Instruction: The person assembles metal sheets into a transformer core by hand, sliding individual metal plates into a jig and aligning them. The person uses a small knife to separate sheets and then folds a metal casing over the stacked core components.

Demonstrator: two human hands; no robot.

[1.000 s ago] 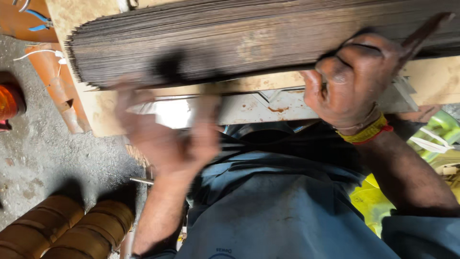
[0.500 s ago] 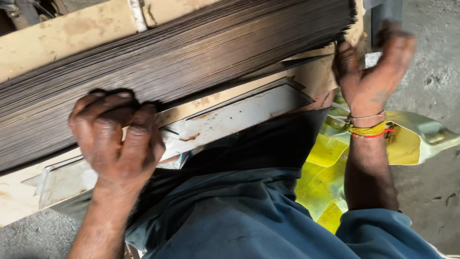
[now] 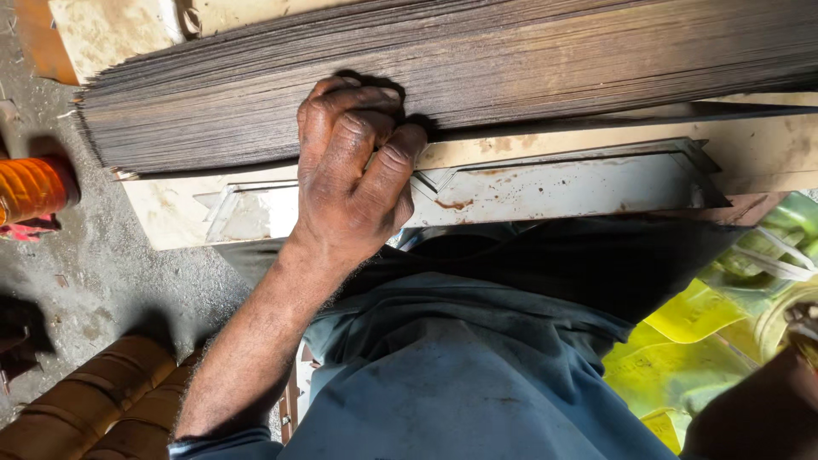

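A: What was the left hand (image 3: 354, 183) on?

B: A stack (image 3: 477, 72) of thin metal sheets, dark, rust-brown, with fine layered edges that looked like lines of grain. It filled the top of the frame.

A: Which way did it run?

B: Its long axis ran left to right, tilted a little, the left end lower. The left end finished in ragged, slightly fanned edges at the upper left; the right end went out of the frame.

A: And the grip?

B: The fingers (image 3: 341, 98) were curled up over the front edge of the stack, knuckles bent, the thumb (image 3: 396, 158) pressed at its lower edge. So the hand was closed on the edge of the sheets, near the middle of the visible length, with the stack above and beyond the palm. The hand was grimy, the forearm coming up from the lower left.

A: What lay under the stack?

B: A pale, stained board (image 3: 170, 213), and on it a flat grey metal frame (image 3: 562, 183) with rust spots and mitred corners, lying just right of the thumb.

A: The right hand?

B: Only a blurred bit at the lower right edge; I couldn't tell its grip.

A: Anything else?

B: An orange ribbed cylinder (image 3: 34, 187) at the left edge, brown rounded tiles (image 3: 85, 409) at the lower left, yellow plastic (image 3: 690, 341) at the right, on gritty grey floor (image 3: 94, 290).
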